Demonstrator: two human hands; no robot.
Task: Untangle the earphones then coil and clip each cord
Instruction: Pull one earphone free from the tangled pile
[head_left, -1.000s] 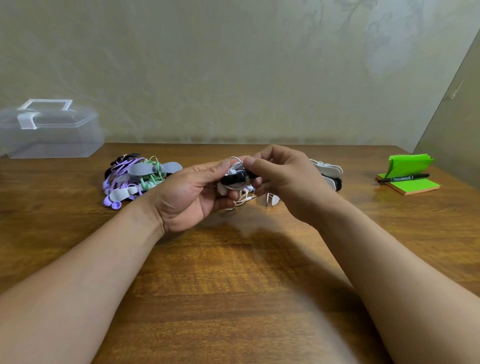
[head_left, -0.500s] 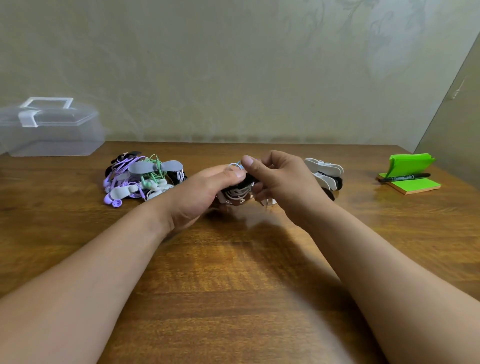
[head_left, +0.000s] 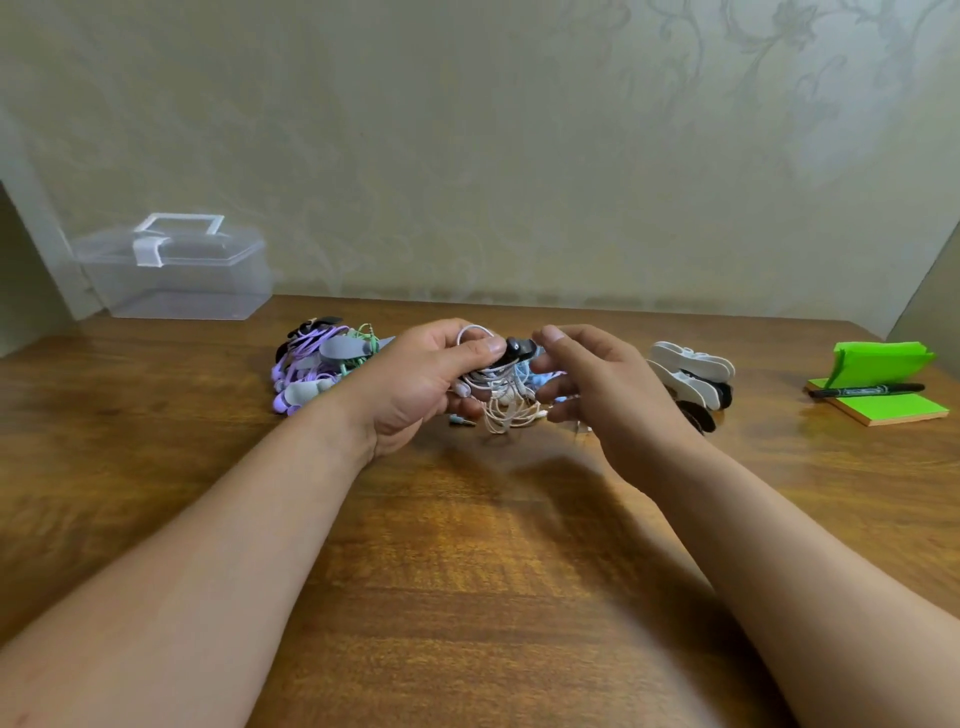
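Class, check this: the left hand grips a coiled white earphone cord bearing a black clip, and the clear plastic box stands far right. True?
No: the head view shows the clear plastic box standing far left. The left hand does grip the coiled white earphone cord bearing the black clip.

My left hand (head_left: 415, 387) is curled round the coiled white cord (head_left: 493, 383). The thumb presses flat across the top and the fingers wrap beneath. My right hand (head_left: 602, 387) hangs just beside those fingertips, palm turned toward them, its fingers loosely bent and spread, gripping nothing. Both bare forearms run in from the near corners, wrists straight, converging toward the hands.
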